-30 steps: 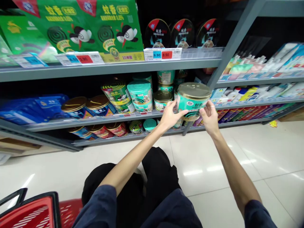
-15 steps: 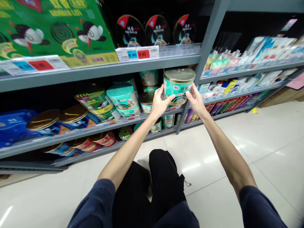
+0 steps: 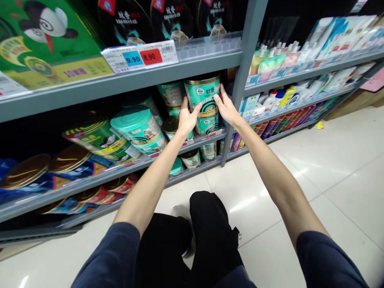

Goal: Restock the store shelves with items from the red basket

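Between my two hands is a teal mosquito coil tin [image 3: 205, 93] with a gold rim, upright on top of a matching tin [image 3: 207, 125] on the middle shelf. My left hand [image 3: 189, 116] grips its left side, thumb across the front. On the right side, my right hand [image 3: 225, 105] presses with thumb in front and fingers around the edge. More teal tins [image 3: 173, 96] stand just behind and to the left, partly hidden by my left hand. The tin's top is mostly hidden under the shelf above.
A grey shelf edge [image 3: 144, 78] with price tags runs above the tins. A grey upright post [image 3: 240, 92] stands close to my right hand. Leftward are a teal-lidded tub [image 3: 136, 128], a green tub [image 3: 99, 134] and gold-lidded tins [image 3: 70, 158]. Tiled floor [image 3: 270, 192] lies below.
Both hands have carried the teal tin back into the shelf and onto a matching tin. The view has shifted closer to the shelf and turned slightly.
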### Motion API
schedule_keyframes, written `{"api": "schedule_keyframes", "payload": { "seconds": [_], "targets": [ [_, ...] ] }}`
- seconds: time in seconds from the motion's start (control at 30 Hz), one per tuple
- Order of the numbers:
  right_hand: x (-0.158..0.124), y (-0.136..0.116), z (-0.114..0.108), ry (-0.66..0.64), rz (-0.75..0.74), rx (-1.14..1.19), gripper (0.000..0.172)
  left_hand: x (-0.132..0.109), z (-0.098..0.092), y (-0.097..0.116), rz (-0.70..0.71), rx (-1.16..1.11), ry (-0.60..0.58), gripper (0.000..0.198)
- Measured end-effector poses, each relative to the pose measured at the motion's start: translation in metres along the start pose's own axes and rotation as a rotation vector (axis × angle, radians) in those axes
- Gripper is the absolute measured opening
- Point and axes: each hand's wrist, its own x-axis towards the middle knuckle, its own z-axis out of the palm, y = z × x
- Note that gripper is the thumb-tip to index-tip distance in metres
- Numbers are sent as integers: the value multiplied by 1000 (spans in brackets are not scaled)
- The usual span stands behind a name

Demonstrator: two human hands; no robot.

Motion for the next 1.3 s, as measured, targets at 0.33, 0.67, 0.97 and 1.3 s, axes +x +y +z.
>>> {"api": "schedule_keyframes", "payload": {
  "seconds": [0.33, 0.67, 0.97, 1.3],
  "targets": [
    [-8, 36, 8, 13, 97, 32, 119, 3, 2, -24, -72, -1, -30, 128],
    [-7, 41, 11, 10, 139, 31, 124, 4, 0, -28, -87, 13, -66, 134],
    [-60, 44, 14, 192, 63, -122, 104, -66, -1, -14, 52, 333, 165, 47],
    [-122, 79, 11, 44, 255, -206, 37, -89, 32, -21, -90, 776, -172, 17]
  ]
}}
